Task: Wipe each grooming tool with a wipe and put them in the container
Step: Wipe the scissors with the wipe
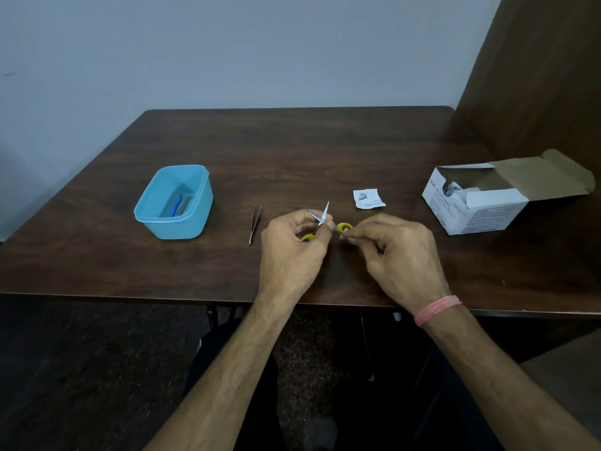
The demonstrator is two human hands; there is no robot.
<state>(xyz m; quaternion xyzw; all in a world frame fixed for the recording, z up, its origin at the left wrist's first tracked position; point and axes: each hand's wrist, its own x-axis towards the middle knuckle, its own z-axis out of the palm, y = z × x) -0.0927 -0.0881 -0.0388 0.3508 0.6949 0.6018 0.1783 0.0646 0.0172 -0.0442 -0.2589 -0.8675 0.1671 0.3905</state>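
Small scissors (322,218) with yellow handles are held above the table's front middle, blades spread apart and pointing away from me. My left hand (292,245) grips them near the pivot and one yellow loop. My right hand (393,252) pinches the other yellow loop (344,227); whether a wipe is between its fingers is hidden. Metal tweezers (255,223) lie on the table just left of my left hand. A light blue plastic container (162,219) stands at the left with a blue-handled tool (177,206) lying inside.
A torn white wipe packet (368,198) lies beyond my right hand. An open white cardboard box of swabs (481,209) sits at the right, flap raised. The dark wooden table (292,151) meets a wall behind and a brown panel at the right.
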